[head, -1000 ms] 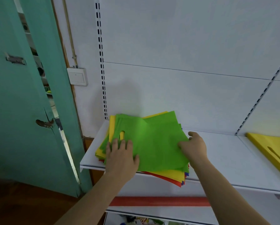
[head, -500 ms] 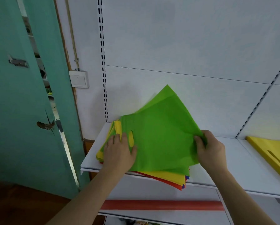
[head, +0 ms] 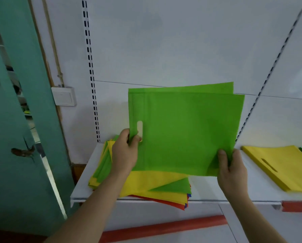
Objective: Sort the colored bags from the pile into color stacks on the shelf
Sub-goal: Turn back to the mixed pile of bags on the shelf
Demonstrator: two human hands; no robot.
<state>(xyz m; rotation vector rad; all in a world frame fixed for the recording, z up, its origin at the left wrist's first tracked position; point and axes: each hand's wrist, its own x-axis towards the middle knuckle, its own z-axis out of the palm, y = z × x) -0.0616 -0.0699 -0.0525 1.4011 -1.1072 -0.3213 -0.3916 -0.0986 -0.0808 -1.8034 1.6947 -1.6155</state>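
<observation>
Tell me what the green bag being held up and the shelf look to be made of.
Green bag: probably thin non-woven fabric, matte; it is slightly see-through, holds flat, and has a punched handle slot. Shelf: likely white painted metal, smooth with a faint sheen and a thin folded front edge.

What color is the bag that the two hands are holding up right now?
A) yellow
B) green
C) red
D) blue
B: the bag lifted above the pile is green, with the left hand gripping its edge by the handle hole and the right hand pinching its lower corner.
</observation>
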